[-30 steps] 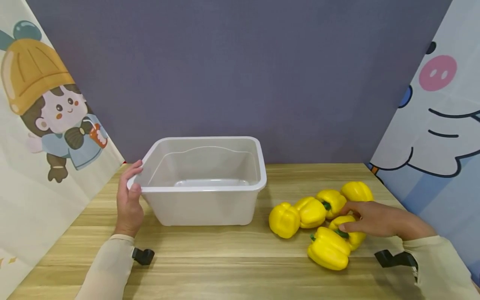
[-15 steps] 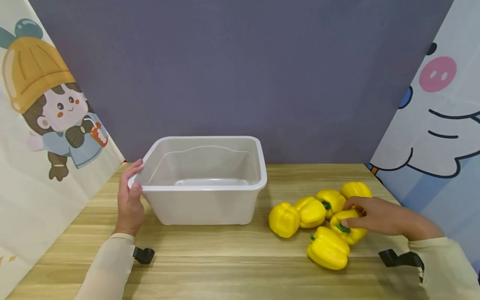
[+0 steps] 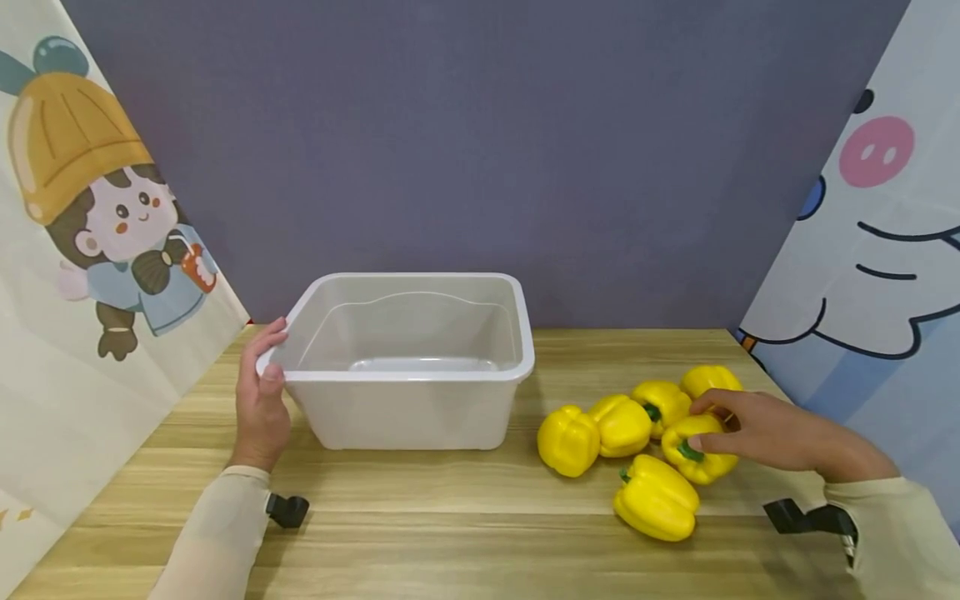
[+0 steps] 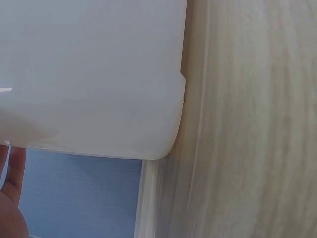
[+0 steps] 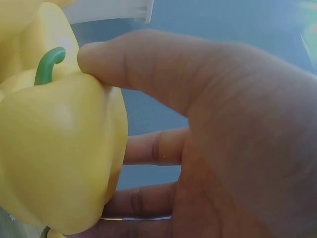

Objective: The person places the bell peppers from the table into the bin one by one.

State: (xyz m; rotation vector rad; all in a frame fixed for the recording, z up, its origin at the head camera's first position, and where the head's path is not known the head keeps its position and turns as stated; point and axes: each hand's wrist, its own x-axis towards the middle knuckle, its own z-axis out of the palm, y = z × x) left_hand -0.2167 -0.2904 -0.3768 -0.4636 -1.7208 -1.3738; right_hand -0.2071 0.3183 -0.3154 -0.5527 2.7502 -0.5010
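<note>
My left hand (image 3: 261,408) grips the left front corner of a pale grey plastic bin (image 3: 405,377), thumb in front and fingers over the rim. In the left wrist view the bin's wall (image 4: 89,74) fills the upper left. On the right, my right hand (image 3: 787,433) holds a yellow bell pepper (image 3: 703,468) between thumb and fingers. The right wrist view shows this bell pepper (image 5: 54,148) with its green stem beside the thumb; the fingers run behind it. Whether it touches the table is hard to tell.
Several other yellow bell peppers lie close by: one in front (image 3: 657,500), others in a row from the leftmost pepper (image 3: 567,442) to the rear one (image 3: 708,379). A grey partition (image 3: 480,150) rises behind the wooden table (image 3: 450,550). Printed cloths hang at both sides.
My right hand and its bell pepper have shifted slightly right and away from me, and a gap shows between it and the front pepper. The left hand stays on the bin.
</note>
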